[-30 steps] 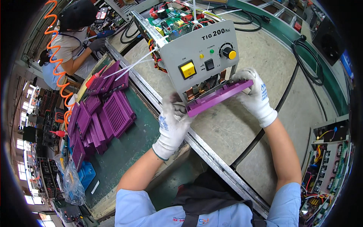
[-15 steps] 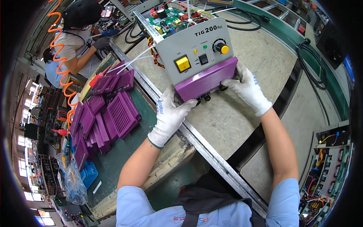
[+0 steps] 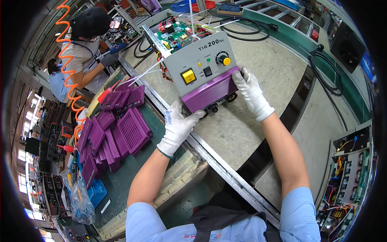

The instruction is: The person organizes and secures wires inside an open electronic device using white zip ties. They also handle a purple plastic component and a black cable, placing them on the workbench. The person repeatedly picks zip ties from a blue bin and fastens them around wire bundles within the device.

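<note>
A welding machine (image 3: 193,56) stands in front of me with its top uncovered, showing green circuit boards and wires. Its grey front carries a yellow rocker switch, a small black switch and a knob with a yellow cap. Across the lower front sits a purple vented panel (image 3: 211,92), with black connectors (image 3: 214,109) beneath it. My left hand (image 3: 176,127), in a white glove, grips the panel's lower left corner, thumb along the bottom edge. At the panel's right end my gloved right hand (image 3: 252,94) is closed on the edge, its fingertips near the upper corner.
Several purple vented panels (image 3: 133,131) lie piled on the green bench at left, near a red-tipped bottle (image 3: 105,94) and plastic bag (image 3: 80,201). A metal rail (image 3: 209,161) divides the benches. Black cables (image 3: 330,76) coil at right. Another person (image 3: 86,48) works at upper left.
My right hand has moved from the panel's lower edge up to its right end. In the picture, the machine and panel sit slightly farther left.
</note>
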Tool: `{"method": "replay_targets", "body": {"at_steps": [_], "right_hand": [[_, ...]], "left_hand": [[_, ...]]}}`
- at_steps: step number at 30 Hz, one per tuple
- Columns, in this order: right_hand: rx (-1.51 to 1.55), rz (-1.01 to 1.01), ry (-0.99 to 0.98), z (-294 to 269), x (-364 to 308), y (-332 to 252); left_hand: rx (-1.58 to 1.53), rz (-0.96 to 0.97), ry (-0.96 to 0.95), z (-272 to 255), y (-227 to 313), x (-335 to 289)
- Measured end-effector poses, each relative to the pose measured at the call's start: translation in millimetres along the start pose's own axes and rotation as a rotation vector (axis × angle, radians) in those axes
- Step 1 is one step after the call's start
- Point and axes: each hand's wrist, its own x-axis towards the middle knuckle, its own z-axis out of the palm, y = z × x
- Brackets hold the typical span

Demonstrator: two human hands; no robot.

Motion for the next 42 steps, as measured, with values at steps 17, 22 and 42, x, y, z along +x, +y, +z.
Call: {"method": "replay_targets", "body": {"at_steps": [17, 22, 42], "right_hand": [[0.104, -0.062, 0.026, 3, -6, 12], [0.133, -0.014, 0.033, 7, -10, 3], [-1.159, -0.246, 1.313, -90, -529, -242]], "left_hand": [[-0.174, 0.132, 0.067, -1, 14, 0], [-0.045, 0.159, 0.022, -9, 30, -5], [0.229, 1.07, 0.031, 108, 149, -129]]}}
